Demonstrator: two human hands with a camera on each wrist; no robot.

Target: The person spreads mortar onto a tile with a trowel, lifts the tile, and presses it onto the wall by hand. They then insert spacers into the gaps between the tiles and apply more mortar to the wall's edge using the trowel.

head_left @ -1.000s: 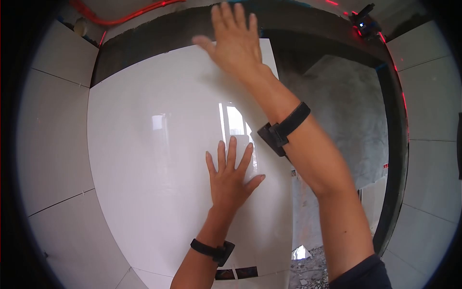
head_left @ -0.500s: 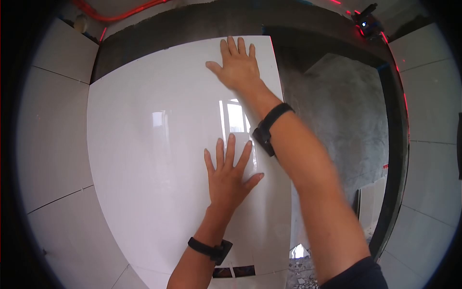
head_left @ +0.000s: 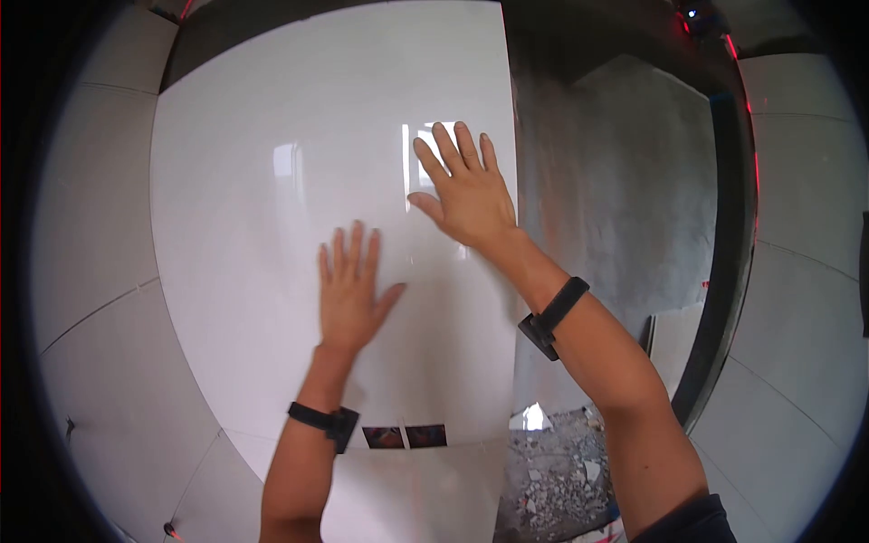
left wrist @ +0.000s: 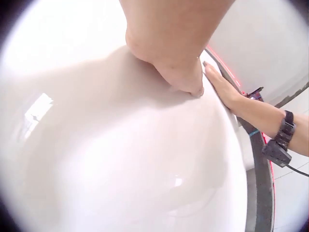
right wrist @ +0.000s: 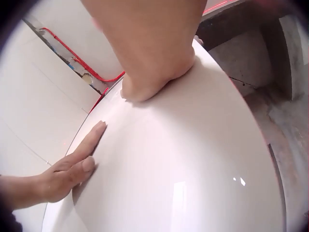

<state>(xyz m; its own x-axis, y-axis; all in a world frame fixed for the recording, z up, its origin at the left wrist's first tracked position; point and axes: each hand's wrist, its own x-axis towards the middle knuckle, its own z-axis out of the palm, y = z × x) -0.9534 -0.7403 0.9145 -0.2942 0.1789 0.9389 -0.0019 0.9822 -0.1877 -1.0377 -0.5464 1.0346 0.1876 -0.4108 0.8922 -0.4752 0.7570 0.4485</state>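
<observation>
A large glossy white panel (head_left: 235, 271) stands upright against the wall in the head view. The left hand (head_left: 348, 294) lies spread on its middle, fingers pointing up. Higher and to the right, the right hand (head_left: 471, 195) rests flat near the panel's right edge, fingers spread. In the left wrist view, the left hand (left wrist: 169, 53) is close to the white surface, with the right hand (left wrist: 222, 89) beyond it. The right wrist view has the right hand (right wrist: 149, 72) against the panel (right wrist: 145, 164) and the left hand (right wrist: 72, 174) touching it at the left.
Right of the panel is an opening with a dark frame (head_left: 729, 208) and a grey wall (head_left: 615, 208) behind. Rubble (head_left: 561, 471) covers the floor there. Two dark rectangular cutouts (head_left: 405, 437) are low in the panel. A laser device (head_left: 695, 20) glows red at top right.
The right hand has come down from the panel's top edge to lower on its face. The left hand has shifted left. The head view has tilted downward, showing more rubble.
</observation>
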